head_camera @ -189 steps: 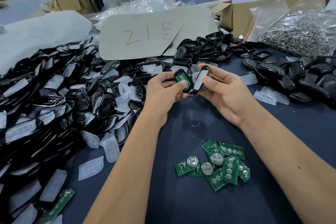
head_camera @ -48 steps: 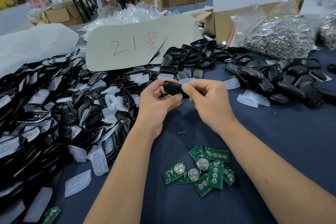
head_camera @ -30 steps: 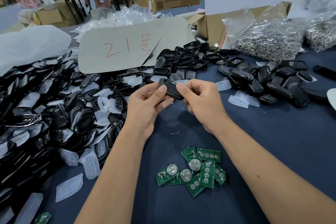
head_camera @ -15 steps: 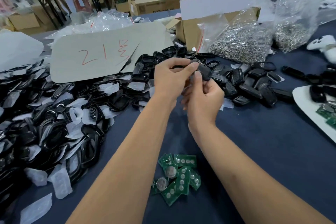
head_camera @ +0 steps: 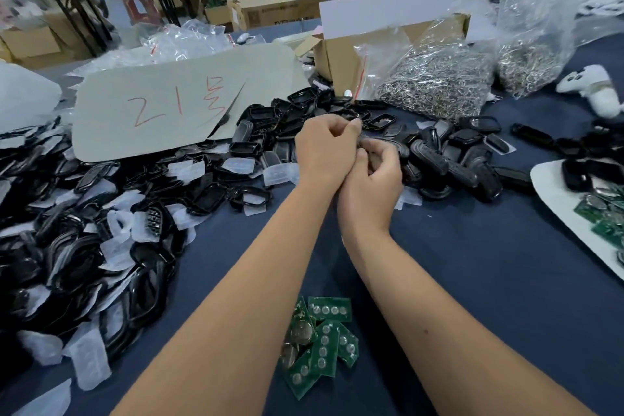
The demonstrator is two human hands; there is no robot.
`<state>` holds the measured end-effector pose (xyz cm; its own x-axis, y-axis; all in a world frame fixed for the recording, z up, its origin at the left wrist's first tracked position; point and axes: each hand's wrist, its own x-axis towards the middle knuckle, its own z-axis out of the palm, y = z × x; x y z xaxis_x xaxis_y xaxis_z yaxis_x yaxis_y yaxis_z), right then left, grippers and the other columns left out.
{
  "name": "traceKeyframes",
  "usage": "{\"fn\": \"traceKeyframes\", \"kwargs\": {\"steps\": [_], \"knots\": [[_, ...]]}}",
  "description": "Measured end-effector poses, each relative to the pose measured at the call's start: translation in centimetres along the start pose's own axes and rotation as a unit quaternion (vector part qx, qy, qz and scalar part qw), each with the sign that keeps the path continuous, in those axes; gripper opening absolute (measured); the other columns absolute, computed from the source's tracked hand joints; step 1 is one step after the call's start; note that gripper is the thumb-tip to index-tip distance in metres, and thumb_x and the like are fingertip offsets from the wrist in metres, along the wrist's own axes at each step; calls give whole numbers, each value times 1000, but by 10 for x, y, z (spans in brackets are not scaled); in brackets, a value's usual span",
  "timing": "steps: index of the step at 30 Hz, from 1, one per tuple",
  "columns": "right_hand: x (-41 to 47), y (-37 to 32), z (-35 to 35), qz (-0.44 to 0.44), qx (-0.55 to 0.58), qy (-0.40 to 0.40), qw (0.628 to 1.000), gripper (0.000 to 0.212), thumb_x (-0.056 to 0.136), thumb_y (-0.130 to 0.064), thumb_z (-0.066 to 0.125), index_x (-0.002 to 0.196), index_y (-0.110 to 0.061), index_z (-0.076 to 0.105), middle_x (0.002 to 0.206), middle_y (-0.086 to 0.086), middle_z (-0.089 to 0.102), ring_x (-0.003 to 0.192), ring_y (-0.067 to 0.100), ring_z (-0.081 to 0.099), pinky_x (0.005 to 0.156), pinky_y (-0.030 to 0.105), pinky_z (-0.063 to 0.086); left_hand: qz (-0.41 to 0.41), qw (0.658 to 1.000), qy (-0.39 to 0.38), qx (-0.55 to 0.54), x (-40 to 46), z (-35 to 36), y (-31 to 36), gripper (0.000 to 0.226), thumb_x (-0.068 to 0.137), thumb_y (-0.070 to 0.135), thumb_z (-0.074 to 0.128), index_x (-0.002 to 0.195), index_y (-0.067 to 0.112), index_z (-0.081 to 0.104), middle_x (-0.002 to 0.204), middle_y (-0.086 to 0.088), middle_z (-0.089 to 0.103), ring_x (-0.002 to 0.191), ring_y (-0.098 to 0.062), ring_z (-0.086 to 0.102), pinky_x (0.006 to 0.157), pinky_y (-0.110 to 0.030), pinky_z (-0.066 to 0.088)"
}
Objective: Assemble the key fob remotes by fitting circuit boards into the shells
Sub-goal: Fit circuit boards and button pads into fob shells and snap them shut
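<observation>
Both hands meet over the far middle of the table, above the pile of black shells. Left hand [head_camera: 322, 149]: fingers curled tight into a near fist, thumb and forefinger tips pressed together at the upper right. Right hand [head_camera: 373, 179]: just below and touching the left, fingers curled inward, palm side hidden. A sliver of something dark shows between the two hands, but whether either hand actually grips a key fob there cannot be told; the fingers cover it.

Just beyond the right hand: a heap of closed black key fobs [head_camera: 449, 165] on the dark blue table cover [head_camera: 472, 280]. Behind the left hand: open black shell halves [head_camera: 256, 132], running left into a large spread of shells mixed with translucent button pads [head_camera: 114, 246].

Near edge, between the forearms: a small pile of green circuit boards [head_camera: 320, 344], some with coin cells showing, overlapping one another.

Right edge: a white tray [head_camera: 553, 199] with more boards and black fobs on it.

Far side: a pale card with red marks [head_camera: 162, 111], lying partly on the shells; a cardboard box [head_camera: 337, 57]; two clear bags of metal rings [head_camera: 435, 84].
</observation>
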<state>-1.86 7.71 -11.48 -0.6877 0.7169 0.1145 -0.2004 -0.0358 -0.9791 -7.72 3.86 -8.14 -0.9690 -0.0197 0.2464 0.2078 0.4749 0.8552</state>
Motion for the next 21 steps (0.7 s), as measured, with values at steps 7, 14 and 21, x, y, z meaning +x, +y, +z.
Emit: {"fn": "traceKeyframes", "kwargs": {"steps": [7, 14, 21], "knots": [[-7, 1, 4, -45, -141, -104, 983, 8, 97, -14, 62, 101, -21, 65, 86, -14, 64, 86, 5, 61, 78, 28, 50, 96, 953, 21, 286, 17, -42, -49, 17, 98, 21, 60, 104, 17, 76, 110, -4, 70, 111, -27, 55, 97, -31, 40], [-7, 2, 4, -45, -157, -139, 977, 9, 95, -15, 63, 96, -23, 66, 84, -12, 66, 86, 11, 63, 74, 28, 50, 164, 887, -120, 415, 42, -40, -53, 35, 103, 33, 58, 133, 18, 63, 138, -1, 57, 133, -28, 39, 109, -42, 40], [-6, 2, 2, -58, -138, -318, 936, 15, 96, -8, 58, 91, -22, 56, 72, -1, 71, 59, 14, 59, 64, 37, 50, 173, 895, -130, 390, 36, -53, -42, 23, 82, -1, 58, 77, 21, 63, 93, -3, 66, 90, -20, 51, 78, -32, 45]]}}
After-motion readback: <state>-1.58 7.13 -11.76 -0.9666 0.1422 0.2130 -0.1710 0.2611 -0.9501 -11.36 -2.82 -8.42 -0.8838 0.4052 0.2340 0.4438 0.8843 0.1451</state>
